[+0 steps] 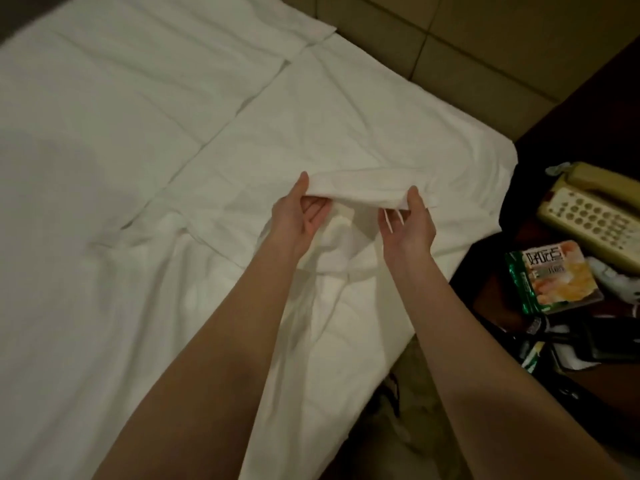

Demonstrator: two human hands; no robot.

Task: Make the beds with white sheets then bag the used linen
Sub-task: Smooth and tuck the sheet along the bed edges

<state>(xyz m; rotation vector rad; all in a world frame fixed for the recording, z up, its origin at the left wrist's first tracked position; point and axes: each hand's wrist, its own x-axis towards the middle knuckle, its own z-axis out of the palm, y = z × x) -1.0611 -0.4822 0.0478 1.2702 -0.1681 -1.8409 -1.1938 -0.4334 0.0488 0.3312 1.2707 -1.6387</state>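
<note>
A white sheet (311, 133) is spread over the bed (86, 237), wrinkled, and reaches to the bed's right edge and near right corner, where it hangs over the side. Near that right edge a fold of the sheet (356, 192) is lifted clear of the surface and held stretched between both hands. The left end of the fold is pinched by the left hand (298, 216): the thumb lies on top of the cloth and the fingers are curled beneath it, palm turned up. The right end is gripped by the right hand (408, 223), thumb over the cloth, with the fingers partly extended below; how firmly those fingers close cannot be told. Both bare forearms reach in from the near edge of the view. A pillow (156, 64) lies at the far left part of the bed, against the padded headboard (485, 46). Beside the bed's right edge stands a dark nightstand (588, 116), on which a beige telephone (595, 209) rests, with a printed snack packet (550, 275) just in front of it and some dark clutter (571, 344) nearer still.
</note>
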